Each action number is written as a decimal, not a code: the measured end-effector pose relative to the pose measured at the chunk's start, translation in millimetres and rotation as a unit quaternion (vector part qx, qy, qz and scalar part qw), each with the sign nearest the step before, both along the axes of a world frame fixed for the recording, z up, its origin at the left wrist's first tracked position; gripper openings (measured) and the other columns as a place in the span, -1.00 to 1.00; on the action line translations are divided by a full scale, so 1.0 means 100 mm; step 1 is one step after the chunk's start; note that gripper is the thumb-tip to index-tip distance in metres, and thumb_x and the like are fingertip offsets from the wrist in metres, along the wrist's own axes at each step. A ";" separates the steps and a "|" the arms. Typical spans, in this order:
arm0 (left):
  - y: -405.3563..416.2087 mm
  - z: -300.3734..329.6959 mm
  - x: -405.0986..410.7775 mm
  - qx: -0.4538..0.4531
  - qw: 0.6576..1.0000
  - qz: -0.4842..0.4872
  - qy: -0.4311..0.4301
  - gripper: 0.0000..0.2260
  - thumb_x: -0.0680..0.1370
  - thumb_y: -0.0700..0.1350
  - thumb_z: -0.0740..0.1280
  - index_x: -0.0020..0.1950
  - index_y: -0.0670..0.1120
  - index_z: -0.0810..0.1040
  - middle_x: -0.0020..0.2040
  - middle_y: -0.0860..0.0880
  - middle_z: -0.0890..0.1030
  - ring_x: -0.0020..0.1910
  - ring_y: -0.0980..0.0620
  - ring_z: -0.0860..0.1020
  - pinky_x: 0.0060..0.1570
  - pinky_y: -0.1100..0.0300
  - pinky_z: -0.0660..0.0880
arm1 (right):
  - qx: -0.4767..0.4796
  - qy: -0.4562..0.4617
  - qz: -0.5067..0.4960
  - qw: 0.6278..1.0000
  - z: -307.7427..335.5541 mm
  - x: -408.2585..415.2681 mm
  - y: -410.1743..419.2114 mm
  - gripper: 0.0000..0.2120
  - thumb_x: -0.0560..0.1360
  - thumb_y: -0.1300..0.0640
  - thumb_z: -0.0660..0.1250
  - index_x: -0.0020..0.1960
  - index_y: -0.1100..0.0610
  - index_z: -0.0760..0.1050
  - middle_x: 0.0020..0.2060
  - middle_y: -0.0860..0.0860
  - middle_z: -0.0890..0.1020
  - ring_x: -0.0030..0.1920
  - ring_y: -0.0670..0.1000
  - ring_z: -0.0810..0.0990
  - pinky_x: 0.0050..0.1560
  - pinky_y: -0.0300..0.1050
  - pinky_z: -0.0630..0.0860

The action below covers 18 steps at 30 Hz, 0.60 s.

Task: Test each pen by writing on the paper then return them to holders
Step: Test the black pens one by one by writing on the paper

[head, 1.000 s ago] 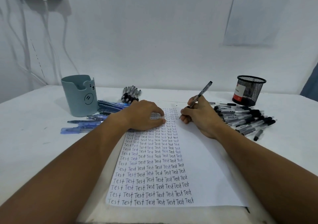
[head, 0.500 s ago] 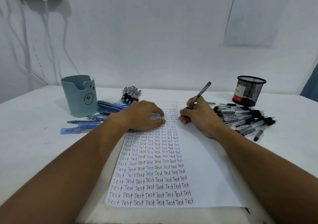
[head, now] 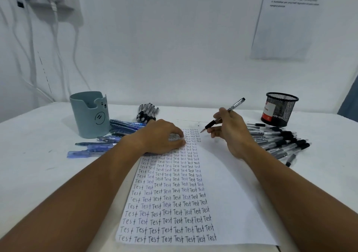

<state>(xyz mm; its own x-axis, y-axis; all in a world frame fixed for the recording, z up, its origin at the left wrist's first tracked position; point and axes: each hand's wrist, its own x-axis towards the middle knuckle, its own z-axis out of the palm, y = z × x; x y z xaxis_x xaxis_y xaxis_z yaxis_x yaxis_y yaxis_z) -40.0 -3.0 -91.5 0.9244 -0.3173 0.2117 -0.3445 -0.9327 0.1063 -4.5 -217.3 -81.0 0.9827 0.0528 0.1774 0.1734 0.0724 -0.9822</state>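
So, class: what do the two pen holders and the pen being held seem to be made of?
Black holder: looks like metal wire mesh, matte black; the light wall shows through its weave.
Grey-blue holder: probably moulded plastic or silicone; smooth, opaque, matte, with a printed face.
Pen in the right hand: clear glossy plastic barrel, and a dark grip that may be rubber.

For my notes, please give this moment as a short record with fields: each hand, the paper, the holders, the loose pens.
left hand: rests on the paper
right hand: holds a black pen, tip just above the paper
paper: columns of "Test"
holders: grey-blue cup left, black mesh cup right
loose pens: blue pens left, black pens right
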 end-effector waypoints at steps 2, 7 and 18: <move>0.00 0.00 -0.01 0.000 1.000 0.001 -0.008 -0.60 0.56 0.26 0.20 0.25 0.08 0.57 0.26 0.08 0.58 0.27 0.07 0.49 0.32 -0.06 0.34 | -0.001 -0.018 -0.014 1.000 -0.01 0.01 -0.02 -0.91 0.64 0.21 0.17 -0.05 0.14 0.31 -0.22 0.17 0.51 -0.41 0.07 0.56 -0.41 -0.09 0.48; -0.03 0.04 -0.03 -0.018 0.996 0.014 -0.082 -0.62 0.59 0.19 0.21 0.23 -0.01 0.59 0.19 0.05 0.63 0.19 0.06 0.54 0.23 0.05 0.42 | 0.032 -0.031 -0.032 0.999 0.01 0.06 -0.07 -0.86 0.63 0.20 0.22 -0.03 0.11 0.25 -0.27 0.18 0.58 -0.37 0.10 0.61 -0.25 -0.04 0.57; -0.08 0.03 -0.05 -0.021 0.995 0.003 -0.097 -0.61 0.58 0.19 0.23 0.26 -0.02 0.57 0.15 0.04 0.62 0.16 0.05 0.51 0.18 0.04 0.42 | 0.037 -0.067 -0.010 0.997 0.04 0.03 -0.11 -0.84 0.58 0.14 0.33 -0.11 0.23 0.48 -0.29 0.09 0.58 -0.40 0.00 0.59 -0.36 -0.17 0.55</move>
